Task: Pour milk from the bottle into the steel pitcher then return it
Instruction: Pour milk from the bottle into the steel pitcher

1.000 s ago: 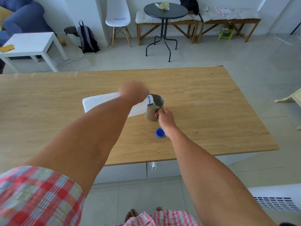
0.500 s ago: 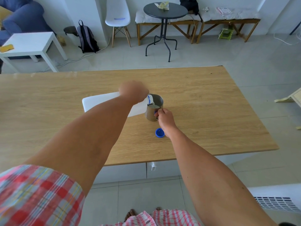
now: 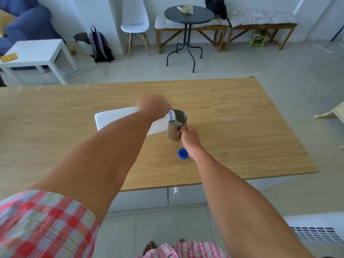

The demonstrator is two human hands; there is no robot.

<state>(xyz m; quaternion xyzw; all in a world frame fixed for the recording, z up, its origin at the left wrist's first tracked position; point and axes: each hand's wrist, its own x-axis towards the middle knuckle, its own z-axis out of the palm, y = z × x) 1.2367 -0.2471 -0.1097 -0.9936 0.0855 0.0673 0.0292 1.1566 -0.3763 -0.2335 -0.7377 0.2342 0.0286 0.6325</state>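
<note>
A white plastic milk bottle [image 3: 111,118] is tipped almost level over the table, its blue-ringed neck resting at the rim of the steel pitcher [image 3: 174,132]. My left hand [image 3: 153,107] grips the bottle near its neck. A thin stream of milk runs into the pitcher, which holds some milk. My right hand [image 3: 189,137] is closed on the pitcher's handle at its near right side. The bottle's blue cap [image 3: 183,153] lies upturned on the table just in front of the pitcher.
The wooden table [image 3: 242,136] spreads wide around the pitcher, its near edge just behind the cap. Beyond its far edge stand a round black table [image 3: 189,15], a white chair [image 3: 135,19], benches and a low white side table [image 3: 35,51].
Nothing has visibly moved; the bottle stays tipped at the pitcher's rim and both hands hold their places.
</note>
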